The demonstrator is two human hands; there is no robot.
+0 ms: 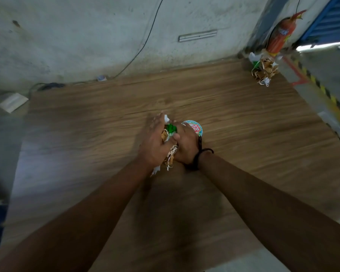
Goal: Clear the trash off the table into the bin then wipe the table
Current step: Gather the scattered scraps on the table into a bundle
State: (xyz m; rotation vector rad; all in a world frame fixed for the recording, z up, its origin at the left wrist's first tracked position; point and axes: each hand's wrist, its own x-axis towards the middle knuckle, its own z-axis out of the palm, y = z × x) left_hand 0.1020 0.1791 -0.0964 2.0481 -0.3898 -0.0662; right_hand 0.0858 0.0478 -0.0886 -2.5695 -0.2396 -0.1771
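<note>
At the middle of the wooden table [86, 146], my left hand [155, 142] and my right hand [185, 148] press together around a bundle of trash [170, 132]: green and white wrappers, brown scraps and shredded paper strips hanging out below the palms. A round printed lid [194, 128] sticks out past my right fingers. My right wrist wears a black band. A second pile of trash [264, 70], brown scraps with shredded paper, lies at the table's far right corner. No bin or cloth shows.
A grey wall runs along the table's far edge, with a black cable [145, 42] hanging down it. A red fire extinguisher [281, 34] stands behind the far right corner. Yellow-black floor tape [322, 87] runs to the right.
</note>
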